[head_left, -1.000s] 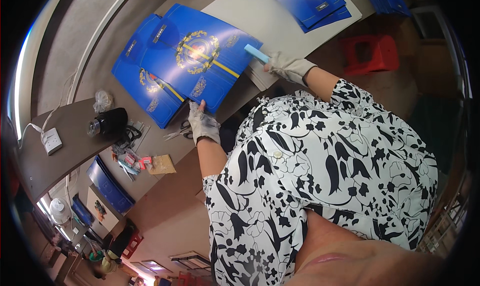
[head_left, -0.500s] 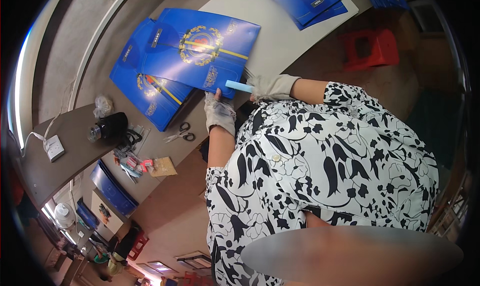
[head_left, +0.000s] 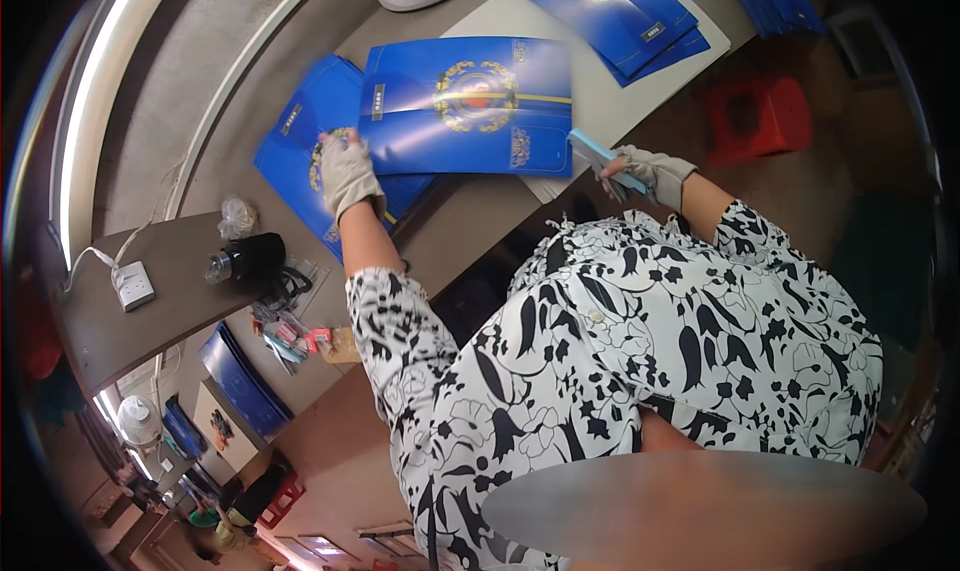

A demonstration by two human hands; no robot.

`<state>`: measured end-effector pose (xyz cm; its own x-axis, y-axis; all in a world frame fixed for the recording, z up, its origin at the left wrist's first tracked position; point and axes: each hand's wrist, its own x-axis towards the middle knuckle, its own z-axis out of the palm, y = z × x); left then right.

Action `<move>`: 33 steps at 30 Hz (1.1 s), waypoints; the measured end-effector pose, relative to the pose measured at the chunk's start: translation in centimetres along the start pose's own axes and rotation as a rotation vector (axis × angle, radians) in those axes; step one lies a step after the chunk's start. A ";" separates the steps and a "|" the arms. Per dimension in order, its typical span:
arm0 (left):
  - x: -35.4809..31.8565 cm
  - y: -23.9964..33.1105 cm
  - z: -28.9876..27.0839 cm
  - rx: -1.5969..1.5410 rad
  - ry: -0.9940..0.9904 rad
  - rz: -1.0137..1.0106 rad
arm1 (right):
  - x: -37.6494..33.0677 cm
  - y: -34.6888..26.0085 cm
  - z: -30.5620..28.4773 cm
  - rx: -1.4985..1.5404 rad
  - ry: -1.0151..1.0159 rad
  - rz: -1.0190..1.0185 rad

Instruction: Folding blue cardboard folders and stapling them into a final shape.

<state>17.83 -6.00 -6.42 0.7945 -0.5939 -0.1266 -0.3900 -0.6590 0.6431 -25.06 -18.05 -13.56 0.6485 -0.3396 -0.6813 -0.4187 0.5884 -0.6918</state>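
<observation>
A blue printed sheet (head_left: 415,136) with a gold wreath and a yellow stripe lies over a stack of similar blue sheets (head_left: 290,166). My left hand (head_left: 352,179), in a pale fingertip-less glove, pinches the upper sheet at its left edge, above the lower stack. My right hand (head_left: 655,175), gloved the same way, is closed round a light blue stapler-like tool (head_left: 597,151). The tool's tip is by the sheet's right edge, and its two arms stand slightly apart.
More blue sheets (head_left: 640,31) lie on the white board (head_left: 705,46) at the far right. A black jar-like object (head_left: 258,259), a power strip (head_left: 132,285) and small packets stand left. A red stool (head_left: 755,121) is on the floor at right.
The upper sheet has turned and shifted right. My left hand went from its lower edge to its left edge. My right hand drew away to the right with the light blue tool.
</observation>
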 end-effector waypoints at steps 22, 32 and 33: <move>-13.2 -9.2 7.7 -1.592 -0.296 -0.342 | 1.1 0.9 3.8 -0.035 0.259 -0.144; -17.4 0.8 14.9 -1.719 -0.285 -0.819 | 0.9 1.0 8.0 -0.759 0.284 -0.270; -17.5 1.1 15.0 -1.736 -0.307 -0.834 | 1.5 1.5 8.0 -0.621 0.302 -0.296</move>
<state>-3.50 -3.31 -14.82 0.3376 -0.5980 -0.7269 0.9413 0.2105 0.2640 -19.65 -11.83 -13.65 0.6248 -0.6585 -0.4196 -0.5933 -0.0510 -0.8034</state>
